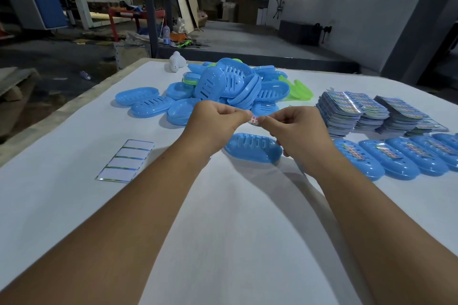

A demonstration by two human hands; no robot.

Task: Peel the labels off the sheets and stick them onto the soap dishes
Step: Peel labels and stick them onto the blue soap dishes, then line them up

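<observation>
Head view: left hand (pixel 218 119) and right hand (pixel 295 124) pinch one small label (pixel 254 120) between them, apparently peeled, above an unlabelled soap dish (pixel 252 147) on the worktop (pixel 223 205). Next move calls for lowering and pressing it flat onto that dish.

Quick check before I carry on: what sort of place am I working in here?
Most likely a small factory or warehouse packing bench. A white table carries a heap of blue soap dishes and stacks of label sheets; behind it lie bare concrete floor, steel posts and leaning boards.
</observation>
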